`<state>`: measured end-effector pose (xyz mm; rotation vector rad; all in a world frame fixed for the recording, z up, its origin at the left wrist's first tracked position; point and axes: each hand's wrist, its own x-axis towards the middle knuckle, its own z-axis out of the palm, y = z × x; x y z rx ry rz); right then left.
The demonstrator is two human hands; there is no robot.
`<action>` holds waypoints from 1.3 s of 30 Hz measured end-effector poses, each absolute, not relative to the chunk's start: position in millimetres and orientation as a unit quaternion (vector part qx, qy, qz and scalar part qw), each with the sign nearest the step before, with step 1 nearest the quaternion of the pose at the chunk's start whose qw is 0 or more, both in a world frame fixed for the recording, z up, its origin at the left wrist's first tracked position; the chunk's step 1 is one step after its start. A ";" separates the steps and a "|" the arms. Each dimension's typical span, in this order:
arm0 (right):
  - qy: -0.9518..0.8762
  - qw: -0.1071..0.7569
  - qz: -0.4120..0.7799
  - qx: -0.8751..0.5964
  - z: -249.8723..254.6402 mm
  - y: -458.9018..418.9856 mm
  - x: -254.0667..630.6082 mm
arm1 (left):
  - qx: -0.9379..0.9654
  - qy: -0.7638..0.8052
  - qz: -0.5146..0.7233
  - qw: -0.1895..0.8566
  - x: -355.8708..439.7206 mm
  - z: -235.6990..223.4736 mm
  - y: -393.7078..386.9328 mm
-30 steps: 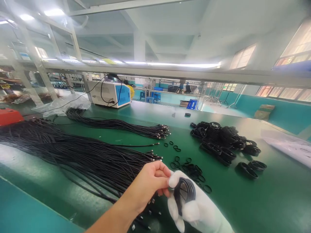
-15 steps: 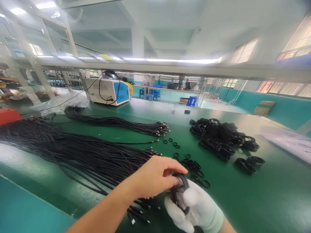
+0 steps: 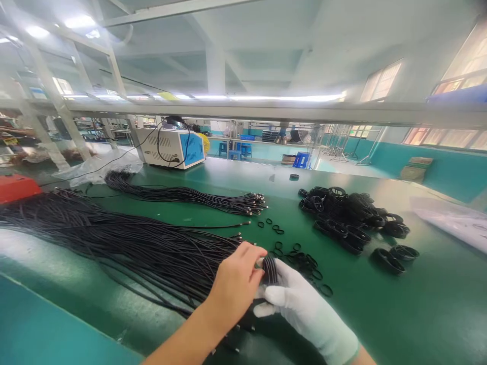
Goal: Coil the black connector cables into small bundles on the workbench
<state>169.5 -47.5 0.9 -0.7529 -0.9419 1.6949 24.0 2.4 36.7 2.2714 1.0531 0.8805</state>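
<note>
A coiled black cable (image 3: 270, 271) is between my two hands above the front of the table. My right hand (image 3: 300, 299), in a white glove, is closed around the coil from the right. The thumb and forefinger of my bare left hand (image 3: 239, 274) pinch at its left side; the other fingers are partly hidden. Below and to the left lies a wide bundle of straight black cables (image 3: 152, 248), its plug ends partly covered by my left hand. Small black rings (image 3: 304, 261) are scattered just beyond my right hand.
A heap of coiled black cables (image 3: 338, 208) lies on the green table (image 3: 429, 309) at the right. Another cable bundle (image 3: 190, 196) stretches behind the wide one. Farther back stand a white-and-blue machine (image 3: 173, 147) and a clear plastic bag (image 3: 102, 170). A red object (image 3: 17, 187) sits at far left.
Both hands have moved slightly up and to the left with the coil. The coil has turned, so its stacked loops now face me. The view has shifted a little.
</note>
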 end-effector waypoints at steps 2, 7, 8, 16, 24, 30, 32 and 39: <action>-0.394 0.499 0.706 -0.312 1.3 -49.2 166.5 | 0.861 0.353 0.315 0.183 24.5 29.9 -0.9; -0.375 0.482 0.746 -0.265 -0.1 -51.8 158.8 | 0.847 0.347 0.368 0.164 27.1 14.9 -0.5; -0.369 0.482 0.751 -0.259 -0.6 -51.7 157.9 | 0.831 0.359 0.387 0.178 28.0 13.0 -0.1; -0.335 0.509 0.760 -0.224 -10.9 -48.1 164.2 | 0.778 0.406 0.361 0.315 36.9 22.0 14.3; -0.242 0.463 0.847 -0.101 -11.3 -43.7 165.4 | 0.743 0.253 0.203 0.585 5.6 39.8 42.2; -0.285 0.544 0.762 -0.207 -12.6 -44.7 158.0 | 0.753 0.297 0.219 0.544 1.9 28.4 44.1; -0.285 0.552 0.752 -0.219 -14.4 -44.8 156.3 | 0.763 0.305 0.222 0.525 3.1 28.9 42.7; -0.304 0.543 0.737 -0.263 -10.7 -42.3 154.5 | 0.764 0.302 0.249 0.513 5.7 30.5 38.4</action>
